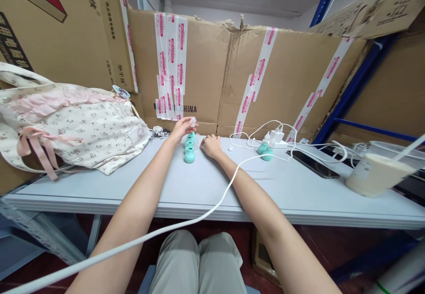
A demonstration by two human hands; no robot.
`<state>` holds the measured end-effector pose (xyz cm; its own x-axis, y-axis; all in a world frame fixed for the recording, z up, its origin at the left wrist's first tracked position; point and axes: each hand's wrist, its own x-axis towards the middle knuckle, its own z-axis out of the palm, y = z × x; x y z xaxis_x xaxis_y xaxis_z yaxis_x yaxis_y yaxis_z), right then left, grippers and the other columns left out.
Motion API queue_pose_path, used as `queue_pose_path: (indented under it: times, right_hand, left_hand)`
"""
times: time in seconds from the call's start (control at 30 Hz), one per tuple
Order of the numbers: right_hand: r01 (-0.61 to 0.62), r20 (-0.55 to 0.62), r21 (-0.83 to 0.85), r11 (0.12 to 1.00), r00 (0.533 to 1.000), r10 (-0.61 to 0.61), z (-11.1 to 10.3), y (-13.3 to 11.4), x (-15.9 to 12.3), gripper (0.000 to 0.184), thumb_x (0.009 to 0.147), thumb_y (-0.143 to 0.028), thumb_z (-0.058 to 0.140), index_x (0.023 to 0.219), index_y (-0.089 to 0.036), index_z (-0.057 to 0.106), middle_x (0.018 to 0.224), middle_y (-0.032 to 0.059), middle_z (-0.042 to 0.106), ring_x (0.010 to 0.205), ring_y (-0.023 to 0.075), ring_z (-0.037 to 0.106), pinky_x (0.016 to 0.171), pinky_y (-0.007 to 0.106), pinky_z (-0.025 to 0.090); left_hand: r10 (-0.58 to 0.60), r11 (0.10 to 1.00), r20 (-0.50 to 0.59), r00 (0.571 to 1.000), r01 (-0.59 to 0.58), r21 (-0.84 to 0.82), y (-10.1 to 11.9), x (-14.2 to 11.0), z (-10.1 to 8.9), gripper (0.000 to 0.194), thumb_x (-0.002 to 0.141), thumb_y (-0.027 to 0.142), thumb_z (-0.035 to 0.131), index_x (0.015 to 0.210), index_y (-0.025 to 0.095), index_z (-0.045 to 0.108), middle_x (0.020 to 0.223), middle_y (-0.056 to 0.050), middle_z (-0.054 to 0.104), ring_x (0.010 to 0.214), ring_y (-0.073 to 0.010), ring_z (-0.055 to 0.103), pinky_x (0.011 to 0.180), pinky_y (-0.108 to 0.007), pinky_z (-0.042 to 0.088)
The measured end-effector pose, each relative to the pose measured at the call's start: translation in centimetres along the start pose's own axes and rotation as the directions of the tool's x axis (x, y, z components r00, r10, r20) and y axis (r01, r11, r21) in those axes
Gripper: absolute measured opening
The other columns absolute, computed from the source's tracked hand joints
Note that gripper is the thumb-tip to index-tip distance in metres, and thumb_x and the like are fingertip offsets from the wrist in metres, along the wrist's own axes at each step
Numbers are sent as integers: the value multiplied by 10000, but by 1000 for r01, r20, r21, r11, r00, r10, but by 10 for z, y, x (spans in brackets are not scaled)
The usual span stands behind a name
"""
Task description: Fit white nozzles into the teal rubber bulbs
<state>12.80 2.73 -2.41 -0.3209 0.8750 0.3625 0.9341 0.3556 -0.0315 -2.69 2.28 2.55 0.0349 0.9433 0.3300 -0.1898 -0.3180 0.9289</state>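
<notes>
Head view: the left hand (182, 128) is pinching a small translucent piece (193, 121) at the far end of the teal containers (189, 156), whose row is running near to far; the right hand (211, 145) is lying right of them, its grip unclear.

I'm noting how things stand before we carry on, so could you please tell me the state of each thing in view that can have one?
Left hand: raised, holding a clear piece
Right hand: resting on the table
Row of teal bottles: upright, nearest one open
Two teal bottles: upright, pale tops on
Phone: flat, screen dark
Cup: upright, straw in
Bag: slumped, ribbon tied
</notes>
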Motion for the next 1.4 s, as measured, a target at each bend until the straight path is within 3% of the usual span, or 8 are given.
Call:
queue_pose_path:
  times: [0.27, 0.4, 0.53, 0.7, 0.77, 0.9, 1.4]
  right_hand:
    - [-33, -1, 43, 999, 999, 33, -2, 0, -2, 161, 829, -307, 577, 845, -222, 713, 1080, 91, 611, 1092, 246, 434, 878, 393, 270]
    - [-48, -132, 98, 994, 989, 61, -10, 3, -5, 142, 826, -271, 576, 809, -228, 710, 1044, 81, 636, 1056, 236, 469, 867, 385, 276]
    - [-92, -347, 394, 914, 906, 241, -32, 9, -7, 175, 843, -332, 542, 843, -255, 699, 970, 26, 694, 957, 200, 563, 875, 361, 307]
    - [118, -471, 657, 744, 835, 283, -56, 6, -8, 233, 823, -398, 538, 841, -221, 687, 932, 9, 719, 899, 165, 627, 846, 274, 398]
    - [167, -482, 660, 733, 842, 242, -58, 2, -9, 217, 821, -385, 540, 838, -224, 684, 913, 4, 722, 880, 159, 635, 839, 263, 412]
    - [179, -503, 559, 809, 850, 160, -54, -3, -11, 171, 828, -337, 536, 866, -245, 674, 931, -14, 717, 859, 154, 621, 878, 284, 391]
    - [113, -504, 380, 918, 857, 104, -56, -2, -12, 237, 865, -340, 485, 984, -263, 676, 1029, 3, 689, 920, 194, 541, 871, 322, 356]
  left_hand:
    - [-16, 1000, 6, 1000, 16, -3, 2, -2, 1, 286, 759, 287, 661, 989, 144, 567, 787, -44, 690, 615, -91, 617, 621, -205, 451]
    - [-17, 1000, 4, 1000, 17, -14, 5, -4, 3, 285, 762, 270, 653, 1004, 146, 566, 789, -45, 696, 614, -93, 621, 634, -212, 457]
    - [-30, 999, 31, 999, 31, -25, 5, -7, 6, 267, 754, 274, 663, 964, 144, 560, 776, -48, 698, 636, -106, 635, 671, -226, 467]
    - [-72, 997, 78, 994, 72, 3, 0, -7, 9, 290, 752, 292, 675, 963, 137, 552, 737, -51, 694, 618, -113, 638, 658, -231, 468]
    - [-75, 997, 88, 993, 74, 14, -2, -6, 10, 312, 739, 302, 690, 968, 136, 558, 740, -50, 694, 615, -115, 639, 651, -232, 471]
    - [-54, 998, 117, 992, 53, 17, -5, -4, 12, 330, 727, 313, 701, 976, 139, 570, 782, -49, 698, 632, -120, 649, 657, -239, 479]
    - [-63, 997, 220, 973, 53, 50, -1, -10, 11, 380, 706, 349, 722, 990, 129, 595, 837, -62, 675, 650, -141, 658, 642, -281, 540]
